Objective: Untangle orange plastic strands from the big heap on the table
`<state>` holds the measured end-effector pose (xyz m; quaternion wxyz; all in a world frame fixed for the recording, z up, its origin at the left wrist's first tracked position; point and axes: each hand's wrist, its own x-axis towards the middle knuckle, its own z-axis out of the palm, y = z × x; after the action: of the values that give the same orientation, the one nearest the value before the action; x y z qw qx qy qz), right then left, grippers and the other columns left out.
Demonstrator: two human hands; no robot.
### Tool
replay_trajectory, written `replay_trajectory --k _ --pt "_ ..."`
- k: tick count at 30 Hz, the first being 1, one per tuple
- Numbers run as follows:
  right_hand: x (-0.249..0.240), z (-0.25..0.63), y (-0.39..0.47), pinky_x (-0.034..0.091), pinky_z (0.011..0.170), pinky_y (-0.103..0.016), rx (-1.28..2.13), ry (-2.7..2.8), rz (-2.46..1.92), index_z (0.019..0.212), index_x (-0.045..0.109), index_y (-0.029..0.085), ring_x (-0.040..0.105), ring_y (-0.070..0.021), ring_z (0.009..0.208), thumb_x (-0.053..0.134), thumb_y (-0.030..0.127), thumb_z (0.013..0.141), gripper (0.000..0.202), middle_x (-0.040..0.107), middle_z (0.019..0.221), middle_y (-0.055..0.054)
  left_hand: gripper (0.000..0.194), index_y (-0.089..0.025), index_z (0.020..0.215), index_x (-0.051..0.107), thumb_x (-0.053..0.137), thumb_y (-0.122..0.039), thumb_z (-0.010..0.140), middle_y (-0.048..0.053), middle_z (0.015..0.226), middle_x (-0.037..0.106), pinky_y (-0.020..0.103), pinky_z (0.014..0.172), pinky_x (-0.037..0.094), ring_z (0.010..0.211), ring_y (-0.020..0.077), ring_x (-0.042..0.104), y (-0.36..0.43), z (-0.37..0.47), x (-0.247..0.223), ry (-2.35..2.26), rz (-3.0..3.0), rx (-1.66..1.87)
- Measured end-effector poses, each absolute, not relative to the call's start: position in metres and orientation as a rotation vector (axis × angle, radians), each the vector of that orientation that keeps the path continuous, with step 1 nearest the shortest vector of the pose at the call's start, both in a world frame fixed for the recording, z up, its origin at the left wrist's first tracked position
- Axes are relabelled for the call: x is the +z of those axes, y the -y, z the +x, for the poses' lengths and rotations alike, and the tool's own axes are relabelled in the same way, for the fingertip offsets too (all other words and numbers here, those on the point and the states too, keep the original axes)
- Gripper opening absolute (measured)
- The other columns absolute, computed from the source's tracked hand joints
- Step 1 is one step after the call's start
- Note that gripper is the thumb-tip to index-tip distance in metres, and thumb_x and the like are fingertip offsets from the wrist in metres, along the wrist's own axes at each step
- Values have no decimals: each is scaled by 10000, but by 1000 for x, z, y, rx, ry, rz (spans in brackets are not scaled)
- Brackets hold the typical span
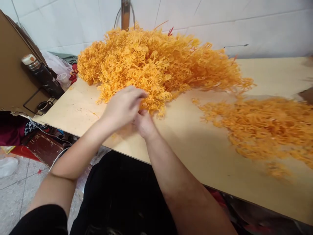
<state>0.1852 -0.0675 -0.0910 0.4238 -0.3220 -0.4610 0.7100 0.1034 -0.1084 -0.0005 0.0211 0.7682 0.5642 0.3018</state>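
A big heap of orange plastic sprigs (156, 62) lies on the plywood table (195, 147) against the white wall. My left hand (123, 106) and my right hand (144, 124) meet at the heap's near edge, fingers closed on an orange sprig (153, 102) at its fringe. The left hand lies over the right and hides part of the grip. A second, flatter pile of orange sprigs (264, 130) spreads across the table to the right, blurred.
At the left stands a brown cardboard panel (12, 71) with a dark flask (42, 75) in a wire holder. A plastic bag (57, 67) lies behind it. Tiled floor (14, 189) and red items show below left.
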Motion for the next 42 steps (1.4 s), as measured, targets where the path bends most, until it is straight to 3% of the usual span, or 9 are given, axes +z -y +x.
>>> replay_trajectory --k 4,8,11,18,22,27,33,39,42 --pt "-80 184 71 142 303 -155 1946 947 -770 638 435 190 256 -17 354 677 337 608 285 405 494 85 221 -136 926 608 465 -227 785 54 896 629 288 731 440 806 135 550 124 46 -18 -1939 2070 890" --pt "-77 189 72 111 298 -152 2092 865 -650 573 380 179 189 -3 311 643 294 622 291 342 404 98 289 -134 946 571 530 -339 747 34 822 608 252 634 425 676 102 515 129 47 -34 -1727 1855 795" --pt "-76 193 72 120 296 -146 2117 834 -611 558 374 176 180 -2 300 605 280 648 269 322 381 99 273 -147 848 517 544 -391 729 0 722 548 230 552 385 579 81 463 124 61 -44 -1703 1792 888" --pt "-82 196 67 117 300 -153 2203 859 -577 535 390 177 179 -17 311 563 281 660 237 304 360 90 147 -181 685 409 444 -295 770 -21 607 442 245 536 299 556 99 391 115 62 -51 -1925 2054 834" --pt "-85 194 63 132 304 -161 2235 900 -552 526 359 186 162 -19 313 569 294 660 271 273 354 96 217 -175 622 414 343 -276 801 -12 576 440 257 552 286 560 110 395 120 44 -41 -2027 2103 679" --pt "-82 189 66 181 321 -155 2077 937 -739 626 430 183 294 -28 374 655 278 608 245 415 480 75 273 -171 574 371 331 -297 813 -33 531 371 231 516 259 515 81 345 134 34 -33 -1801 2106 613" --pt "-77 186 75 163 325 -163 1995 1122 -875 710 507 184 298 -22 391 727 428 556 363 436 532 72 219 -170 578 364 385 -239 785 -45 537 332 208 502 265 518 66 321 153 52 -32 -1552 2101 720" --pt "-77 177 81 332 398 -197 1755 1164 -1043 652 527 182 453 -70 486 702 253 574 205 506 557 49 164 -171 615 392 396 -207 775 -30 588 408 219 536 307 549 74 362 165 66 -42 -1546 2332 644" --pt "-84 174 79 358 416 -204 1642 1107 -1075 679 525 194 471 -79 501 659 241 604 160 521 583 45 164 -172 615 398 400 -196 777 -30 581 414 211 516 310 528 68 363 175 64 -43 -1531 2334 706"
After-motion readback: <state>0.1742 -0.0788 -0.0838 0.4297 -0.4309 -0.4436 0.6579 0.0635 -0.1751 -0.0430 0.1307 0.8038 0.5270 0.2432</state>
